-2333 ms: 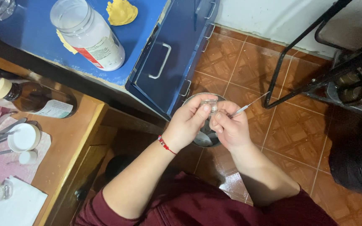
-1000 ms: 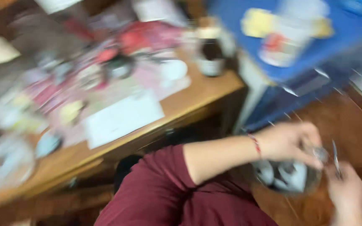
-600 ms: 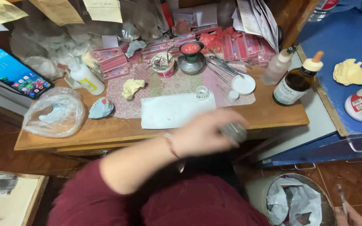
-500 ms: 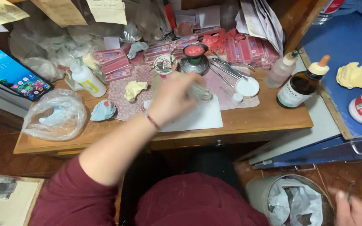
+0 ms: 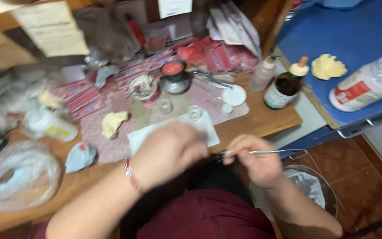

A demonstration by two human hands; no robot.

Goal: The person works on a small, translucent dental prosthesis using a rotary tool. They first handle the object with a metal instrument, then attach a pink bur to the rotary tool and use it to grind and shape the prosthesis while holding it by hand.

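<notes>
Head-camera view over a cluttered wooden surface (image 5: 261,121): the person's right hand (image 5: 257,160) is closed around a thin metal tool (image 5: 273,152), pinching it near one end so that the shaft points right, level, just off the surface's near edge and above a bin lined with a plastic bag (image 5: 308,186) on the tiled floor. Left hand (image 5: 166,152), blurred, hangs over the near edge beside a white paper sheet (image 5: 200,128); whether it is open or holding anything cannot be told. A red thread bracelet (image 5: 130,175) circles that wrist. Farther back on a patterned mat stand two small clear glass cups (image 5: 194,112), a dark pot with a red top (image 5: 174,77) and a white round lid (image 5: 234,94). A brown dropper bottle (image 5: 286,86) stands at the right end, a pale yellow lump (image 5: 113,123) lies to the left, and a crumpled clear bag (image 5: 18,175) sits at the near left. On the blue cabinet top (image 5: 332,31) at right, a white jar (image 5: 368,84) lies on its side.
</notes>
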